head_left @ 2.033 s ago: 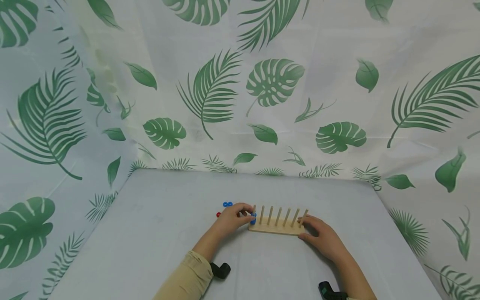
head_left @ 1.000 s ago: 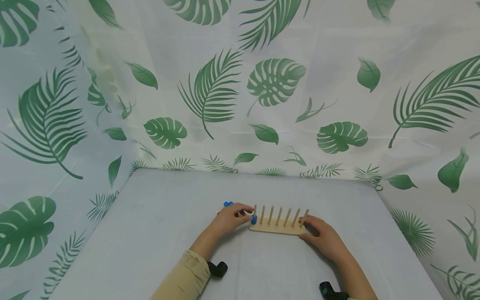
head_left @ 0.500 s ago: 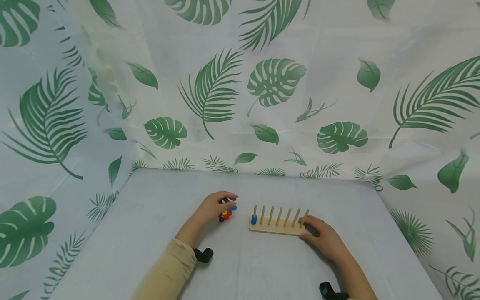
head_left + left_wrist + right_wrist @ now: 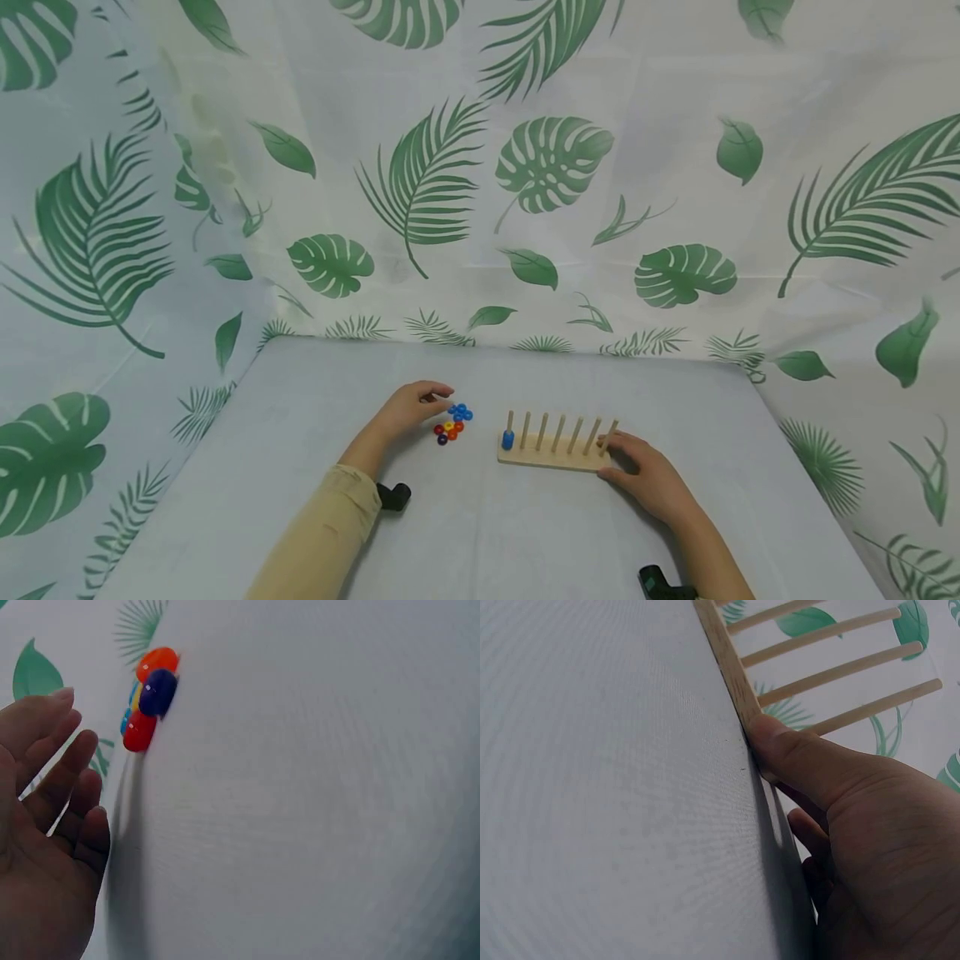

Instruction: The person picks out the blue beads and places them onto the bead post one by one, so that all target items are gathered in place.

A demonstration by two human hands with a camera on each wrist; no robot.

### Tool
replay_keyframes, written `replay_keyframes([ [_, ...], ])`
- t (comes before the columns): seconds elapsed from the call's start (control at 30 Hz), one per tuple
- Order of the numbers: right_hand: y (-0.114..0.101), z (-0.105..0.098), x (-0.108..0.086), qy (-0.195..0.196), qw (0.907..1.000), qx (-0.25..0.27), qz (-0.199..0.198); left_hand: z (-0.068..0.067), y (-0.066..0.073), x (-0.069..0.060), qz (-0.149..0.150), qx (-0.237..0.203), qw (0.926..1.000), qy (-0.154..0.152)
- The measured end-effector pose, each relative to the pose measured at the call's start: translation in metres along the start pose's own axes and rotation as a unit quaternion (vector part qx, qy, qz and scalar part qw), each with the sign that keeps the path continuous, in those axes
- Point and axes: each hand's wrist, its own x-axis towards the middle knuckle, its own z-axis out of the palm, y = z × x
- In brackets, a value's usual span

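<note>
A wooden peg board (image 4: 551, 459) with a row of several upright pegs lies on the table. Blue beads (image 4: 508, 440) are threaded low on its leftmost peg; the other pegs are bare. My right hand (image 4: 651, 475) holds the board's right end, its thumb (image 4: 780, 746) pressed on the base edge in the right wrist view. My left hand (image 4: 408, 408) hovers just left of a cluster of loose blue beads (image 4: 461, 413), fingers loosely bent with nothing seen between them. In the left wrist view, a dark blue bead (image 4: 158, 694) lies beyond the fingers.
Nearer me than the loose blue beads lies a small group of beads: a yellow bead (image 4: 448, 427), red and orange ones, and a dark one. A white cloth covers the table (image 4: 555, 533). Leaf-print curtain (image 4: 450, 208) rises behind and at both sides.
My left hand has let go at the leftmost peg, leaving blue beads low on it, and has moved left to the loose beads, then slightly further left. My right hand stays on the board.
</note>
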Motion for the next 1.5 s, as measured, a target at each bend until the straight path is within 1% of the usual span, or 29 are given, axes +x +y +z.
replay_keyframes([
  [0.1, -0.001, 0.000, 0.000, 0.002, 1.0000, -0.001, -0.005, 0.002, -0.006, 0.001, -0.003, 0.005, 1.0000, 0.001],
  [0.2, -0.001, 0.000, 0.000, 0.002, 1.0000, -0.001, -0.006, 0.004, -0.009, 0.002, -0.010, 0.006, 0.9999, 0.002],
  [0.33, -0.002, -0.001, 0.000, 0.003, 1.0000, 0.001, -0.006, 0.005, -0.009, 0.001, -0.018, 0.017, 0.9997, -0.003],
  [0.4, -0.002, -0.001, -0.001, 0.004, 1.0000, 0.000, -0.009, 0.006, -0.008, 0.002, -0.017, 0.026, 0.9995, -0.007],
  [0.57, -0.002, -0.001, -0.001, 0.003, 0.9999, -0.001, -0.011, 0.009, -0.008, 0.004, -0.009, 0.047, 0.9988, -0.013],
  [0.67, -0.002, -0.002, -0.001, 0.003, 0.9999, 0.001, -0.011, 0.010, -0.009, 0.005, 0.007, 0.062, 0.9980, -0.014],
  [0.77, -0.002, -0.002, -0.001, 0.003, 0.9999, 0.003, -0.011, 0.010, -0.008, 0.006, 0.017, 0.065, 0.9977, -0.012],
  [1.0, -0.002, 0.000, -0.002, 0.003, 0.9999, 0.002, -0.013, 0.012, -0.008, 0.008, 0.013, 0.063, 0.9979, -0.006],
  [1.2, -0.002, -0.001, -0.001, 0.005, 0.9998, -0.003, -0.018, 0.012, -0.007, 0.008, 0.029, 0.075, 0.9968, 0.004],
  [1.5, -0.004, -0.002, -0.001, 0.001, 0.9999, -0.002, -0.011, 0.014, -0.007, 0.008, 0.035, 0.089, 0.9954, 0.008],
])
